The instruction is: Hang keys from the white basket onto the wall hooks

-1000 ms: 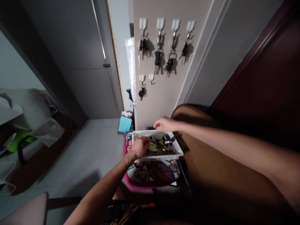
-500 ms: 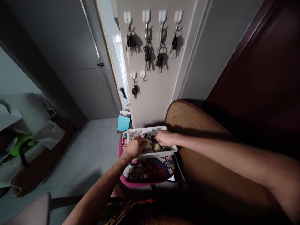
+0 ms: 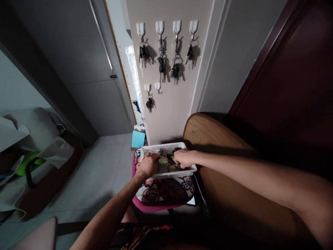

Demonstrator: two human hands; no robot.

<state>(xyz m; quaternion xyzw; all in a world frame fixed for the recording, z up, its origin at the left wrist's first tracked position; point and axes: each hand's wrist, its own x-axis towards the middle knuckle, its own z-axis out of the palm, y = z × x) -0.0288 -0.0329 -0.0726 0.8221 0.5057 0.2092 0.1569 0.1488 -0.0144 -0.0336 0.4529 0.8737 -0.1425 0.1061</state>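
Observation:
A white perforated plastic basket (image 3: pixel 179 145) holds small dark pieces, a pale green ridged piece (image 3: pixel 163 160) and a brownish-gold rounded piece (image 3: pixel 172 168). My left hand (image 3: pixel 149 165) reaches over the basket's left side. Its fingers are curled at the left end of the pale piece; what they grip is hidden. On the right side, my right hand (image 3: pixel 183 158) points down into the basket with its fingers bent together. A small metal chain (image 3: pixel 178 166) shows just below those fingers, but whatever they pinch cannot be made out.
Under the basket lies a flowered, pink-edged case (image 3: pixel 162 190). Several key bunches (image 3: pixel 161 66) hang from white hooks on the panel (image 3: pixel 169 107) ahead. A curved wooden board (image 3: pixel 215 139) stands at the right, and a light-blue box (image 3: pixel 138 139) sits behind the basket's left corner.
The view has tilted up slightly, so the hooks sit lower. My right hand has shifted a little within the basket, and the chain now shows below its fingers. My left hand stays nearly in place.

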